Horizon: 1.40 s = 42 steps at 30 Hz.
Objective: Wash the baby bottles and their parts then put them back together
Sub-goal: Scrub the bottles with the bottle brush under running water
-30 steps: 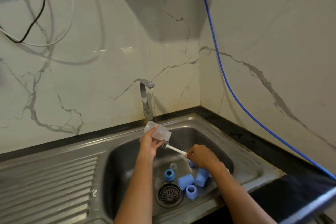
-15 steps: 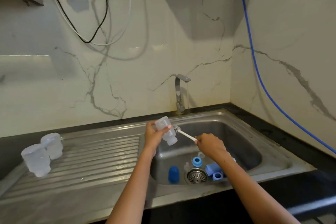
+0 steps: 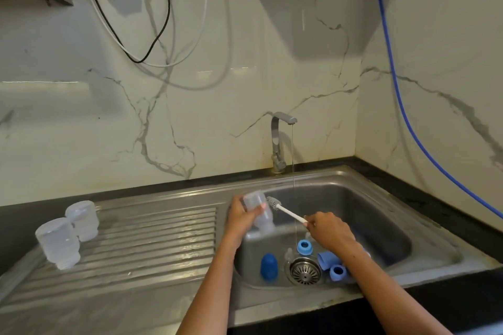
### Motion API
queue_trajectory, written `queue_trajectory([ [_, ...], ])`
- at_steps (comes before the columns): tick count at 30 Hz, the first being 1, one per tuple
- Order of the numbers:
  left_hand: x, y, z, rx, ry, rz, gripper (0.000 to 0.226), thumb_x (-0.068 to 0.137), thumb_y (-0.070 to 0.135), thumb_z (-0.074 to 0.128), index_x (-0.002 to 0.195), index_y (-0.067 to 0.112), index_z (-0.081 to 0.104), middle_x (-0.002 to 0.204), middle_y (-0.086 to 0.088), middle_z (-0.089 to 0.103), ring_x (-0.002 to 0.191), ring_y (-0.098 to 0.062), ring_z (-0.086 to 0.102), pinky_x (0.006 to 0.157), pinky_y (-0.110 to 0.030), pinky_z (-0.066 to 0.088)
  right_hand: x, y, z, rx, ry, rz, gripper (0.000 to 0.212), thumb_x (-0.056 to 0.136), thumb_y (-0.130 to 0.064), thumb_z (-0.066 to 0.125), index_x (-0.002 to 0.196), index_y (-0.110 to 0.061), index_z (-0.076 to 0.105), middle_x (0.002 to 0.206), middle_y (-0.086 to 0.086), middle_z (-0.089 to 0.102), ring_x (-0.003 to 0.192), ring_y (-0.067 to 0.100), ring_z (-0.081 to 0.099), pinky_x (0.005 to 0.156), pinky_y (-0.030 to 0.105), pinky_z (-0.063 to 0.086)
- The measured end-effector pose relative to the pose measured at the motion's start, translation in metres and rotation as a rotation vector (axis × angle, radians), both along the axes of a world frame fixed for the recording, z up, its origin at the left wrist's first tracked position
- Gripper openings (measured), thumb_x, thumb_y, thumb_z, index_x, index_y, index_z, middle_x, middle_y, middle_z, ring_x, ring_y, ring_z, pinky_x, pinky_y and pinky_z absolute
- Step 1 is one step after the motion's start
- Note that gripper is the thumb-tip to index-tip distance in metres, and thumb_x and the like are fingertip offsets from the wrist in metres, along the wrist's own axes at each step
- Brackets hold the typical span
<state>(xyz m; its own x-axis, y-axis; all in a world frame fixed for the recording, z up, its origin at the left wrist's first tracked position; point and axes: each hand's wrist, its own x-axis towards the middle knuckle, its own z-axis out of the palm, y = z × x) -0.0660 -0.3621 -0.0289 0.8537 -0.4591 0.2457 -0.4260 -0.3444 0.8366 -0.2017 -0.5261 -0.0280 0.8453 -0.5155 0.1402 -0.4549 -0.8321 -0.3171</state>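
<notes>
The left hand (image 3: 241,216) is gripping a clear baby bottle (image 3: 260,212) over the left edge of the sink (image 3: 381,209), its fingers wrapped around the body so that the bottle is tilting with its open neck pointing down into the basin. The right hand (image 3: 328,231) is pinching the end of a white bottle brush (image 3: 284,209), whose bristled head is sitting just beside the bottle's upper part, outside it. A thin stream of water is running from the tap (image 3: 279,141) into the basin. On the sink floor, a dark blue cap (image 3: 269,266) is standing left of the drain strainer (image 3: 304,270), a blue collar ring (image 3: 304,247) is lying just behind the drain, and further light blue parts (image 3: 330,264) are lying to its right, partly hidden by the right forearm. Two more clear bottles (image 3: 69,234) are standing upside down on the ribbed drainboard (image 3: 152,242), at its far left, touching or nearly touching each other.
</notes>
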Motion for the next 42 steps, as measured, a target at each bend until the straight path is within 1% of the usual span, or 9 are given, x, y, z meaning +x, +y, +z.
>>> queue_trajectory([
  [5, 0.005, -0.003, 0.002, 0.12, -0.082, -0.001, 0.054, 0.084, 0.023, 0.071, 0.127, 0.012, 0.041, 0.126, -0.009, 0.053, 0.111, -0.027, 0.055, 0.084, -0.031, 0.047, 0.0, -0.002, 0.0, 0.01, 0.01, -0.001, 0.033, 0.101, -0.034, 0.041, 0.121, -0.022, 0.064, 0.1, 0.005, 0.068, 0.088, 0.021, 0.064, 0.079, 0.032, 0.051],
  [9, 0.006, -0.001, -0.002, 0.153, -0.096, 0.035, 0.054, 0.087, 0.021, 0.067, 0.13, 0.01, 0.038, 0.126, -0.01, 0.051, 0.113, -0.029, 0.054, 0.09, -0.043, 0.051, -0.001, -0.001, 0.0, 0.02, 0.02, -0.011, 0.032, 0.101, -0.035, 0.042, 0.118, -0.021, 0.065, 0.1, 0.005, 0.068, 0.088, 0.021, 0.063, 0.079, 0.033, 0.05],
  [14, 0.014, 0.006, -0.001, 0.085, -0.155, -0.043, 0.04, 0.091, 0.017, 0.062, 0.125, 0.01, 0.044, 0.12, -0.015, 0.059, 0.101, -0.024, 0.062, 0.069, -0.031, 0.054, -0.001, -0.002, 0.001, 0.034, 0.041, -0.01, 0.031, 0.101, -0.032, 0.043, 0.111, -0.018, 0.068, 0.097, 0.007, 0.068, 0.084, 0.021, 0.063, 0.075, 0.031, 0.049],
  [17, 0.014, 0.001, -0.002, 0.052, -0.01, -0.029, 0.046, 0.084, 0.011, 0.069, 0.121, 0.015, 0.043, 0.118, -0.008, 0.057, 0.103, -0.023, 0.06, 0.074, -0.033, 0.053, -0.001, -0.002, 0.001, 0.031, 0.044, -0.014, 0.032, 0.101, -0.033, 0.043, 0.111, -0.016, 0.068, 0.098, 0.008, 0.068, 0.085, 0.022, 0.062, 0.076, 0.032, 0.049],
  [21, 0.009, -0.002, -0.003, 0.123, -0.085, -0.125, 0.042, 0.086, 0.007, 0.066, 0.124, 0.008, 0.047, 0.114, -0.012, 0.061, 0.101, -0.027, 0.063, 0.079, -0.04, 0.057, -0.001, -0.002, 0.0, 0.025, 0.063, -0.015, 0.032, 0.101, -0.033, 0.042, 0.11, -0.015, 0.067, 0.095, 0.006, 0.066, 0.086, 0.022, 0.062, 0.077, 0.032, 0.05],
  [25, 0.006, -0.009, -0.001, 0.103, -0.06, 0.043, 0.059, 0.082, 0.011, 0.071, 0.132, 0.013, 0.04, 0.127, -0.011, 0.052, 0.114, -0.029, 0.053, 0.087, -0.036, 0.051, 0.001, 0.006, 0.003, -0.029, 0.073, -0.028, 0.031, 0.101, -0.031, 0.041, 0.114, -0.016, 0.065, 0.101, 0.006, 0.066, 0.091, 0.024, 0.063, 0.077, 0.032, 0.048],
  [29, 0.001, -0.001, 0.02, -0.071, 0.003, 0.039, 0.06, 0.081, 0.013, 0.073, 0.13, 0.017, 0.04, 0.124, -0.01, 0.054, 0.113, -0.028, 0.054, 0.082, -0.034, 0.051, 0.002, 0.021, 0.016, -0.015, 0.008, -0.043, 0.031, 0.101, -0.032, 0.041, 0.118, -0.018, 0.063, 0.105, 0.007, 0.065, 0.094, 0.027, 0.062, 0.072, 0.032, 0.042],
  [33, 0.006, 0.035, 0.038, -0.252, 0.045, 0.118, 0.06, 0.076, 0.008, 0.077, 0.126, 0.012, 0.045, 0.119, -0.013, 0.058, 0.102, -0.026, 0.057, 0.08, -0.034, 0.05, 0.011, 0.048, 0.03, 0.13, -0.084, -0.042, 0.031, 0.101, -0.029, 0.04, 0.117, -0.016, 0.063, 0.094, 0.006, 0.062, 0.081, 0.024, 0.056, 0.068, 0.031, 0.039],
  [42, 0.012, 0.213, 0.052, -0.351, -0.081, 0.369, 0.064, 0.074, 0.011, 0.08, 0.128, 0.015, 0.045, 0.117, -0.003, 0.053, 0.103, -0.019, 0.053, 0.086, -0.032, 0.046, 0.044, 0.125, 0.032, 0.312, -0.12, -0.042, 0.027, 0.099, -0.017, 0.042, 0.114, -0.004, 0.06, 0.101, 0.013, 0.063, 0.09, 0.029, 0.061, 0.073, 0.035, 0.047],
])
